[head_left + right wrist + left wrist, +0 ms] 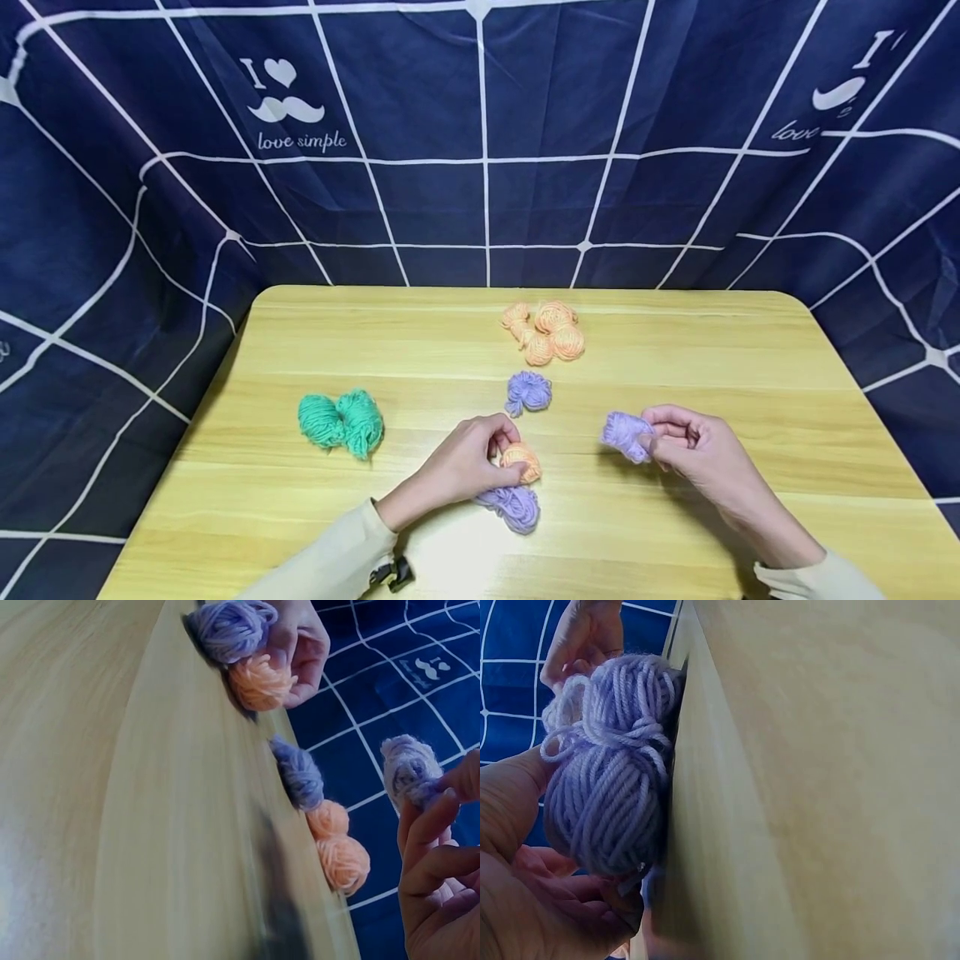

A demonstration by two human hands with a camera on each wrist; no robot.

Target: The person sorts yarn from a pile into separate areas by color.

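My left hand (468,458) grips a small orange yarn ball (522,460) between thumb and fingers, low over the middle of the table. Right in front of it lies a purple yarn skein (513,507), tied at its waist; in the left wrist view this skein (607,810) covers most of the orange ball. To the right, my right hand (705,457) pinches a small purple yarn bundle (624,435) by one end, held above the tabletop. Its end (412,769) faces the right wrist camera. Another purple yarn bundle (529,392) rests just beyond my left hand.
Several orange yarn balls (557,333) sit together near the far edge of the wooden table (712,350). A green yarn skein (341,422), pinched in at its middle, lies at the left. Dark blue cloth (420,200) with white lines stands behind and beside the table.
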